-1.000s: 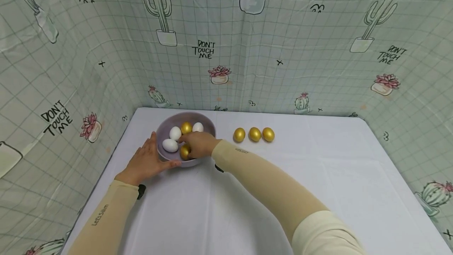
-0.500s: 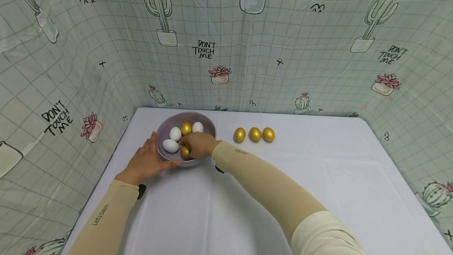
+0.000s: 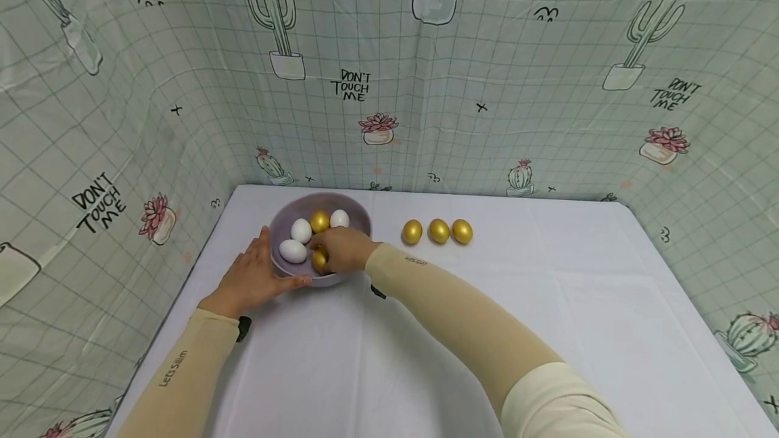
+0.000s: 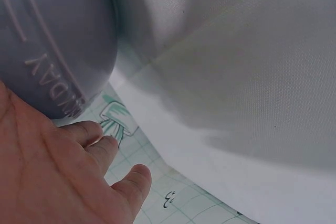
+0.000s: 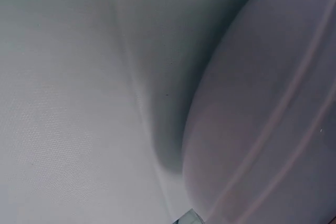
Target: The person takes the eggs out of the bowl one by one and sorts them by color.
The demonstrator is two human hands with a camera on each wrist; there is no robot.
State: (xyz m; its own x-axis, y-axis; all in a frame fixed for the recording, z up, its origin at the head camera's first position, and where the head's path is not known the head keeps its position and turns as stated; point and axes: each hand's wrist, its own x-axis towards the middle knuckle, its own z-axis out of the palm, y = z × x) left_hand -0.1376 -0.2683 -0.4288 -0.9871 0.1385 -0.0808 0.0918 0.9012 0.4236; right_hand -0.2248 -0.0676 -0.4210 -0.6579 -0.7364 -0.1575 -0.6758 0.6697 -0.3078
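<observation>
A lilac bowl (image 3: pixel 356 211) stands at the table's back left and holds three white eggs (image 3: pixel 293 251) and two gold eggs (image 3: pixel 319 220). My right hand (image 3: pixel 342 249) reaches into the bowl, its fingers curled round the nearer gold egg (image 3: pixel 318 260). My left hand (image 3: pixel 252 277) rests flat against the bowl's near-left side, thumb along its base. The left wrist view shows the bowl's outer wall (image 4: pixel 52 51) against my palm (image 4: pixel 47 182). The right wrist view shows only the bowl's outside (image 5: pixel 262 129) and the cloth.
Three gold eggs (image 3: pixel 438 230) lie in a row on the white tablecloth (image 3: pixel 487 330) to the right of the bowl. A cactus-print curtain (image 3: pixel 389 73) closes off the back and both sides.
The gold egg under my right fingers has shifted very slightly up in the bowl. Both hands otherwise stay put.
</observation>
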